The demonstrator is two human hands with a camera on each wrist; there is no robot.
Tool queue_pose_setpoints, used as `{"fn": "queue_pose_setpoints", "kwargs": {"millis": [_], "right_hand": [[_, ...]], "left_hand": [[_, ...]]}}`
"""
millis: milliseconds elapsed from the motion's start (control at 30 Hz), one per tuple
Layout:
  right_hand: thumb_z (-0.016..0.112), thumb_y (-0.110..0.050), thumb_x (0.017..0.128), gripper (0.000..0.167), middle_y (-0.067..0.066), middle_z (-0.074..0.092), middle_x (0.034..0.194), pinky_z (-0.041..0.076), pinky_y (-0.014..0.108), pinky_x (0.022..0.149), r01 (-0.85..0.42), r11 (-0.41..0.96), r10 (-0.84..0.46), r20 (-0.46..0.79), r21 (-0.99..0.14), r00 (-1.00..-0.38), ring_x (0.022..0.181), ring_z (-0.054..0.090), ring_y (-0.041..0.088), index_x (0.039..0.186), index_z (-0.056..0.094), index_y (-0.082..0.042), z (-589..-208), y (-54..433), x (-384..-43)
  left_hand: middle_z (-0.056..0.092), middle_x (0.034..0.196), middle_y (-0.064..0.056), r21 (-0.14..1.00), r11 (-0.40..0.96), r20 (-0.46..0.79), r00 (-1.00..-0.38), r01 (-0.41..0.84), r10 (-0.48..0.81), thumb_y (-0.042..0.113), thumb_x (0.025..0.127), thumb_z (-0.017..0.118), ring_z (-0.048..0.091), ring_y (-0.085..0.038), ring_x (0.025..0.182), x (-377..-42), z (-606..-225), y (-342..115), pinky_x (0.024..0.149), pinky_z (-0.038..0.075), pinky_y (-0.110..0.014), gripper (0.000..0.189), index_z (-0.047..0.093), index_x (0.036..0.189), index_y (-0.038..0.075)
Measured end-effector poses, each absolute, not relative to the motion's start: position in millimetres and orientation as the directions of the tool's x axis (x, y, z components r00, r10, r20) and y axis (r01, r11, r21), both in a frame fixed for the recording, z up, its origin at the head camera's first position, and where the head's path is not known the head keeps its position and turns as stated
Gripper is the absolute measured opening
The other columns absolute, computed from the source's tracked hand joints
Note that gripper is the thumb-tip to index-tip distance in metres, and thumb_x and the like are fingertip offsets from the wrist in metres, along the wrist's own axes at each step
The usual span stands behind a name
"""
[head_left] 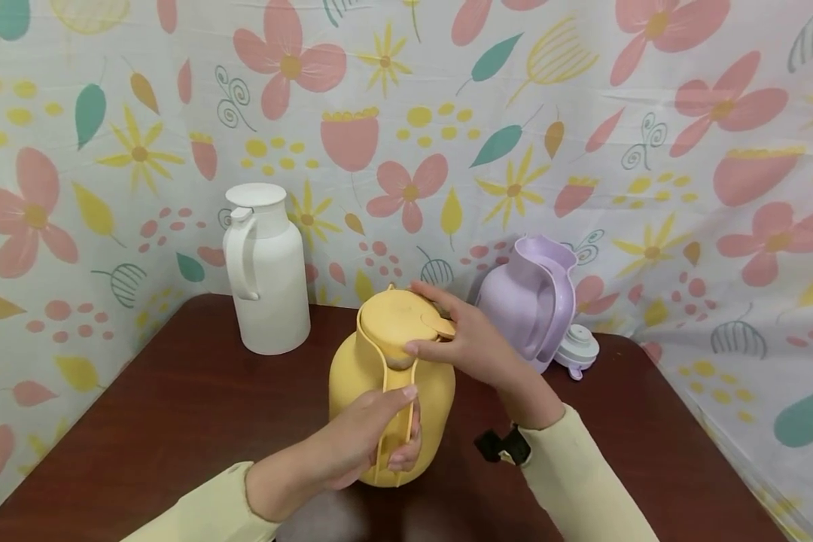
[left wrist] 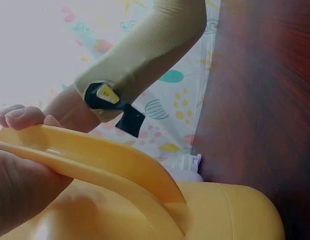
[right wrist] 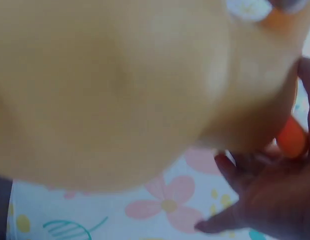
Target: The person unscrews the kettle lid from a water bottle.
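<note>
The person's two hands are both on one yellow jug (head_left: 355, 376). The left hand (head_left: 359, 436) grips the handle (head_left: 391, 444), with the thumb lying along the top of it and the other fingers closed around it. The right hand (head_left: 470, 342) is on the yellow lid (head_left: 396, 320): its thumb and fingers are spread apart and hold the lid by its edge, from the right side. The lid sits in the mouth of the jug. This jug is in the middle of the dark table (head_left: 264, 399), toward the person; I cannot tell if its whole base rests on the wood.

The two sleeves are pale yellow. By the right cuff there is one black strap (left wrist: 131, 121) with a small yellow and white mark, too small to read.

Farther back, I count two more jugs, so three in total. One white jug (head_left: 274, 293) stands upright at the back left, with its handle turned to the person. One purple jug (head_left: 515, 309) is at the back right, partly hidden by the right hand. Just beside it, on its right, lies one white lid (head_left: 578, 346) with a purple tab.

Behind the table hangs a white cloth (head_left: 488, 98), printed with pink flowers, green leaves and yellow shapes.
</note>
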State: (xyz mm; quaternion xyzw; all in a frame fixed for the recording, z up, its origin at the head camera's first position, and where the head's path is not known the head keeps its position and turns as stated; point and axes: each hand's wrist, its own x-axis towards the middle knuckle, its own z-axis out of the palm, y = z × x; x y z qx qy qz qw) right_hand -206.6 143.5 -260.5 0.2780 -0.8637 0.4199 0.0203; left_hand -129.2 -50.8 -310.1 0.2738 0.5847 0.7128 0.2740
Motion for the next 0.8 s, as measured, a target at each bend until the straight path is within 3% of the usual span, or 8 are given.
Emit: {"fn": "queue_pose_setpoints", "kwargs": {"millis": [133, 333, 467, 633, 800], "right_hand": [[0.08, -0.03, 0.088, 0.083, 0.011, 0.042, 0.163, 0.037, 0.054, 0.12, -0.555, 0.466, -0.609, 0.205, -0.689, -0.766, 0.151, 0.04, 0.03, 0.157, 0.038, -0.01, -251.4, 152.7, -218.7], [0.08, -0.029, 0.088, 0.084, 0.005, 0.042, 0.163, 0.038, 0.05, 0.119, -0.617, 0.472, -0.753, 0.076, -0.63, -0.654, 0.15, 0.04, 0.025, 0.159, 0.036, -0.015, -228.5, 157.4, -237.6], [0.081, -0.029, 0.088, 0.087, 0.004, 0.039, 0.165, 0.036, 0.047, 0.121, -0.593, 0.469, -0.794, -0.018, -0.655, -0.608, 0.152, 0.038, 0.025, 0.16, 0.034, -0.015, -220.1, 157.8, -246.6], [0.08, -0.03, 0.089, 0.091, 0.011, 0.04, 0.162, 0.045, 0.03, 0.112, -0.572, 0.428, -0.851, -0.098, -0.7, -0.516, 0.136, 0.052, 0.019, 0.161, 0.028, -0.01, -216.5, 156.3, -260.6], [0.076, -0.025, 0.092, 0.093, 0.02, 0.046, 0.156, 0.049, 0.023, 0.105, -0.473, 0.334, -0.917, -0.165, -0.815, -0.363, 0.125, 0.057, 0.009, 0.163, 0.019, -0.005, -213.9, 158.6, -274.5]], "left_hand": [[0.044, 0.058, 0.008, 0.985, -0.159, 0.069, -0.699, -0.064, 0.712, 0.033, 0.11, 0.029, 0.043, -0.005, 0.055, -128.6, -310.1, -51.0, 0.063, 0.041, -0.02, 0.04, 0.045, 0.081, 0.01], [0.044, 0.058, 0.008, 0.984, -0.17, 0.084, -0.698, -0.055, 0.711, 0.033, 0.11, 0.029, 0.043, -0.005, 0.055, -129.0, -311.2, -51.8, 0.062, 0.041, -0.02, 0.041, 0.045, 0.081, 0.009], [0.045, 0.059, 0.007, 0.982, -0.179, 0.088, -0.695, -0.06, 0.714, 0.034, 0.11, 0.03, 0.043, -0.005, 0.056, -129.1, -311.7, -52.4, 0.063, 0.041, -0.02, 0.041, 0.045, 0.081, 0.009], [0.044, 0.059, 0.007, 0.98, -0.186, 0.09, -0.687, -0.066, 0.721, 0.034, 0.11, 0.03, 0.043, -0.006, 0.056, -129.1, -311.7, -54.1, 0.062, 0.04, -0.021, 0.04, 0.045, 0.082, 0.009], [0.044, 0.059, 0.007, 0.982, -0.181, 0.092, -0.683, -0.059, 0.724, 0.034, 0.11, 0.029, 0.043, -0.006, 0.056, -130.0, -311.8, -52.3, 0.062, 0.04, -0.021, 0.04, 0.045, 0.082, 0.009]]}}
